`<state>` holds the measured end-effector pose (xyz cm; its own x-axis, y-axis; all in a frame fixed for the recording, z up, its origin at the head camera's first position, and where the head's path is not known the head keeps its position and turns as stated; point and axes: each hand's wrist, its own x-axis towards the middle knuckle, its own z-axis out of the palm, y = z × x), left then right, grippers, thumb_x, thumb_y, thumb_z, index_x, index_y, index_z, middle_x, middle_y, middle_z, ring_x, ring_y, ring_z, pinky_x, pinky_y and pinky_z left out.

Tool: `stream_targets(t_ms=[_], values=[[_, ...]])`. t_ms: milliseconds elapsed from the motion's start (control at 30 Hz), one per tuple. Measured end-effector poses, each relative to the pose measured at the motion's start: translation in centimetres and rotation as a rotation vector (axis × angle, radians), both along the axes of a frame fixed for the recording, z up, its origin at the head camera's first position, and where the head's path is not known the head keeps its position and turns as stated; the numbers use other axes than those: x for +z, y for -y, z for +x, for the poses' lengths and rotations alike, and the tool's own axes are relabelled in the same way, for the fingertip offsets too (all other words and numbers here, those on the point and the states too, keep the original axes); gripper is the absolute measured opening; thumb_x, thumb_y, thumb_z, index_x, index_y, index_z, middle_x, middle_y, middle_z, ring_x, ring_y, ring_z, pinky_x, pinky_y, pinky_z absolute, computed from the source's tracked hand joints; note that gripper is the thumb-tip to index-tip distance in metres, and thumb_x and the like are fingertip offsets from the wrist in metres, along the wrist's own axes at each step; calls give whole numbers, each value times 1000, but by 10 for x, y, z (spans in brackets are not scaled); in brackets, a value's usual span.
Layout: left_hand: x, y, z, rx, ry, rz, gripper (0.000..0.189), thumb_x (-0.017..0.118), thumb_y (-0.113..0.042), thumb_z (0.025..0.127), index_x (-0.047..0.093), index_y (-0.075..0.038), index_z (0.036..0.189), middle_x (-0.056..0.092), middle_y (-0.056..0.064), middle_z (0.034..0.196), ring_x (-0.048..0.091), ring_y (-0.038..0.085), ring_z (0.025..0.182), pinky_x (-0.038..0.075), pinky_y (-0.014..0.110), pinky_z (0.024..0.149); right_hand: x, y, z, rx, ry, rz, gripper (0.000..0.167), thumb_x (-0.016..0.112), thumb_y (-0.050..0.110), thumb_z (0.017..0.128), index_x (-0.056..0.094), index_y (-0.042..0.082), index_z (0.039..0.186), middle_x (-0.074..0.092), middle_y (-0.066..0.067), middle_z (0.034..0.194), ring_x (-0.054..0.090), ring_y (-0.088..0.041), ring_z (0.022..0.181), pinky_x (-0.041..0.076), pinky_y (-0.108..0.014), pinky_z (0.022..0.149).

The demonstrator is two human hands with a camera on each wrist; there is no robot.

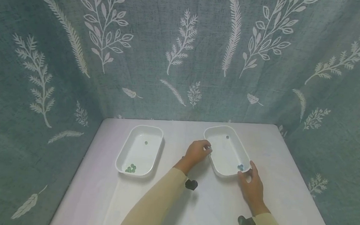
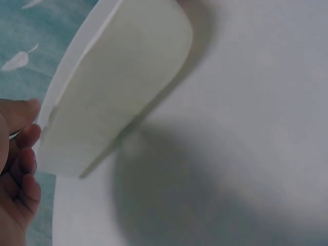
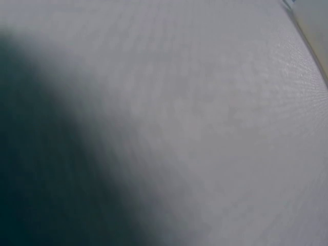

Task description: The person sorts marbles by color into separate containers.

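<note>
Overhead, a pale, matte table point(image 1: 211, 210) is seen, closed in on three sides by teal cloth point(image 1: 171, 57) printed with white leaves and fern sprigs. No brand, label or writing can be made out anywhere.

Two white oblong trays are set on the table, well apart. The right tray point(image 1: 227, 152) is laid with its long axis running from the far left toward the near right; a cluster of blue beads point(image 1: 240, 167) is gathered in its near corner and a single bead sits near its far end. The left tray point(image 1: 140, 150) is angled the opposite way, with green beads point(image 1: 130, 168) grouped at its near end and one more toward the middle.

The left hand point(image 1: 197, 152) is held at the right tray's left rim, its fingers curled, with a small bead point(image 1: 209, 147) pinched at the fingertips. The right hand point(image 1: 251, 186) is rested at the tray's near corner, fingers fairly straight, thumb touching the rim.

The right wrist view is blurred and shows only tabletop.
</note>
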<state>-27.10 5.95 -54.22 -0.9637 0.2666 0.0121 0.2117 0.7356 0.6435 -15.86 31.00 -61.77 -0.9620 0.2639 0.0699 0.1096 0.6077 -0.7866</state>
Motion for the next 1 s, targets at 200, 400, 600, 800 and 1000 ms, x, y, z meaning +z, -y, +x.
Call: stream_targets(t_ms=[200, 400, 600, 800, 1000], values=[[-3, -2, -2, -9, 18, 6, 20, 67, -31, 92, 70, -20, 107, 65, -9, 92, 58, 9, 82, 51, 28, 75, 0, 2, 2, 3, -2, 0, 81, 60, 46, 94, 18, 19, 156, 35, -21, 151, 28, -43, 139, 22, -63, 110], [-4, -3, -2, -12, 8, -8, 20, 68, -31, 91, 71, -19, 107, 66, -8, 92, 59, 10, 84, 52, 29, 76, -1, 1, 1, -3, -6, 12, 81, 59, 48, 94, 18, 18, 156, 34, -21, 152, 27, -42, 140, 22, -62, 110], [-5, -3, -3, -11, 9, -19, 21, 68, -31, 91, 71, -18, 107, 67, -8, 92, 60, 11, 84, 52, 29, 76, -1, 1, 0, 1, -16, 21, 81, 59, 48, 94, 17, 18, 157, 34, -22, 151, 28, -43, 139, 22, -62, 110], [-6, -4, -2, 1, 25, -18, 22, 67, -31, 91, 72, -17, 107, 67, -7, 92, 60, 11, 86, 52, 30, 77, 0, 1, 1, -6, 5, 20, 81, 58, 49, 94, 16, 19, 157, 35, -21, 151, 27, -42, 140, 21, -62, 111], [-8, -4, -2, 24, 37, -10, 22, 66, -33, 92, 72, -17, 106, 67, -7, 92, 61, 12, 85, 53, 31, 78, 0, 1, 1, -1, 2, 16, 81, 59, 48, 94, 16, 20, 157, 36, -21, 150, 27, -42, 140, 21, -63, 111]])
